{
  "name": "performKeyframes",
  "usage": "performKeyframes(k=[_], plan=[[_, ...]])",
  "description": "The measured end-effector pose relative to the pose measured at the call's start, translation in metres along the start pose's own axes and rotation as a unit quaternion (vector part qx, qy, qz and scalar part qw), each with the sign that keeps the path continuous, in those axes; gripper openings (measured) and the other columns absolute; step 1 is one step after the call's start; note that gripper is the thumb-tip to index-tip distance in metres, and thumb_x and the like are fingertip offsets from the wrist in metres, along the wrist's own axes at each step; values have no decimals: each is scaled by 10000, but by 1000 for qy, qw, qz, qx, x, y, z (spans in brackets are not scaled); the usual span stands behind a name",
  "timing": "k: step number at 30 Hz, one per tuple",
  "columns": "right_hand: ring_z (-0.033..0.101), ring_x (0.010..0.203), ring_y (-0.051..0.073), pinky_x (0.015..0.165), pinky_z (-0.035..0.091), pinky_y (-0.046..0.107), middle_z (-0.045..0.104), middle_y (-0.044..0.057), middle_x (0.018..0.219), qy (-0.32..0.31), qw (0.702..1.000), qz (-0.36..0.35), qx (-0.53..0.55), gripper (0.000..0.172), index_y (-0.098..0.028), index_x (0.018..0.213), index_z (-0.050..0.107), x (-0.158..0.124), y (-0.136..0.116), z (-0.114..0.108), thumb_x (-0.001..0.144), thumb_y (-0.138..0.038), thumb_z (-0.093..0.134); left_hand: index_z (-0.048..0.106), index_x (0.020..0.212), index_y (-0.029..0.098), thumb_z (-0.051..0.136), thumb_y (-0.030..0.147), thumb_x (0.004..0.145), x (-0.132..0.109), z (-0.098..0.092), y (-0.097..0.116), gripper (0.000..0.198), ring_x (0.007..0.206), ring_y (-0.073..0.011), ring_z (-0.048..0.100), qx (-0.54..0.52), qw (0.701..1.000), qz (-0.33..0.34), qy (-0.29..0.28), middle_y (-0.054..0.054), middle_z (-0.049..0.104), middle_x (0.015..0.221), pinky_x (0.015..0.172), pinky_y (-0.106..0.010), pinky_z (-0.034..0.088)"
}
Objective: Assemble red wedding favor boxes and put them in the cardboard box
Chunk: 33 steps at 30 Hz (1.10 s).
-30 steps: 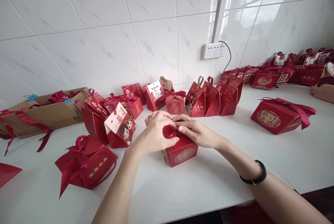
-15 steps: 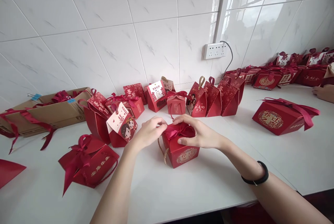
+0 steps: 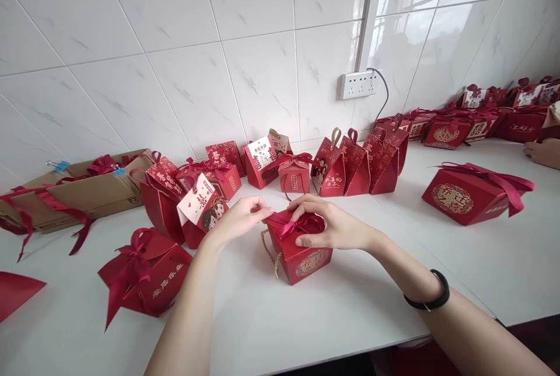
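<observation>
One long white table (image 3: 350, 317) carries it all: a brown cardboard carton (image 3: 105, 205) on the left trailing red ribbons (image 3: 55, 206), a bow-topped box lettered in gold (image 3: 153, 279) nearer, a ribboned hexagonal box (image 3: 472, 195) off to the right, and, in the middle, the medallion gift box (image 3: 291, 253) that both hands are busy with. It stands upright, its ribbon already made into a bow (image 3: 289, 227) on top; tightening and evening the loops looks like the part left. The right hand (image 3: 332, 224) arches over the top, thumb and fingers spread about the bow; whether they grip a loop I cannot tell. The left hand (image 3: 242, 218), at the back-left corner, has its fingertips pinched on what seems a ribbon tail. A second ago both hands covered the bow together; now they have parted, baring it and more of the tan cord handle (image 3: 276, 265).
</observation>
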State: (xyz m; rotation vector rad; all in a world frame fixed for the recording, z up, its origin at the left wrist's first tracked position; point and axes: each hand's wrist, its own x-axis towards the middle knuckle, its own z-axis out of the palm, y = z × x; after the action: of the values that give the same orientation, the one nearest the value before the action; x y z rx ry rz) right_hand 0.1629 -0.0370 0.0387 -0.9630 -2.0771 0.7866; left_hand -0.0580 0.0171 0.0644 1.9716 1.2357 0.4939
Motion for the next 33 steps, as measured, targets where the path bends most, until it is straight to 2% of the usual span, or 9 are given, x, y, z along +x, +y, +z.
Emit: performKeyframes(k=[6,16,21,23,24,26,28,30,33], plan=[[551,1066,224,890,455,345,552,79,1144,0,1000,-3,-2,248,-191,920,632,-1,1,0,729,-312,733,496,687,173,556,467,790,3,-2,-5,317,726,-158,511,-11,1000,-12,27,13,554,727,682,-268,343],[546,1090,236,911,448,367,556,85,1156,-2,1000,-2,-5,229,-193,903,625,0,0,-1,731,-305,727,505,692,187,539,474,798,5,-2,-8,308,665,-157,487,38,993,-25,113,20,529,689,643,-272,341],[514,1162,235,979,410,381,537,90,1213,15,1000,-14,-8,317,-212,1007,607,-3,-1,-2,738,-338,719,551,858,204,605,424,756,3,2,-3,248,944,-207,542,35,981,4,190,-22,598,998,792,-294,389],[499,1177,227,991,396,378,534,87,1228,51,999,-14,5,354,-219,1073,574,-3,-4,-4,769,-367,680,543,845,204,598,413,766,-2,2,4,231,932,-194,538,28,978,45,201,-15,595,963,785,-279,392],[520,1133,219,958,413,368,552,80,1190,79,997,-1,14,324,-216,1058,567,-3,-5,-6,795,-389,642,535,802,199,582,420,780,-6,2,8,227,863,-178,543,24,981,60,184,-5,593,884,740,-267,393],[574,897,181,784,458,320,596,44,965,140,988,64,18,252,-203,899,556,-4,-9,-11,842,-449,551,500,682,185,545,456,810,-13,1,16,303,665,-139,512,22,991,62,119,19,545,682,613,-246,368],[472,598,121,565,385,264,492,-19,664,156,974,165,8,376,-199,699,477,-4,-12,-17,862,-537,475,477,592,174,522,510,821,-18,0,22,409,519,-112,449,34,999,21,30,31,486,536,520,-239,327],[302,476,85,477,263,252,324,-55,531,112,965,237,-2,507,-198,586,390,-5,-14,-21,856,-626,421,499,562,167,525,549,812,-21,0,25,457,449,-101,429,44,997,-36,-42,28,487,470,471,-232,319],[232,464,77,472,206,264,271,-52,504,26,966,256,9,593,-194,521,326,-6,-14,-22,837,-691,393,544,569,160,527,567,810,-21,1,26,474,390,-98,446,33,991,-82,-97,3,556,462,425,-227,332]])
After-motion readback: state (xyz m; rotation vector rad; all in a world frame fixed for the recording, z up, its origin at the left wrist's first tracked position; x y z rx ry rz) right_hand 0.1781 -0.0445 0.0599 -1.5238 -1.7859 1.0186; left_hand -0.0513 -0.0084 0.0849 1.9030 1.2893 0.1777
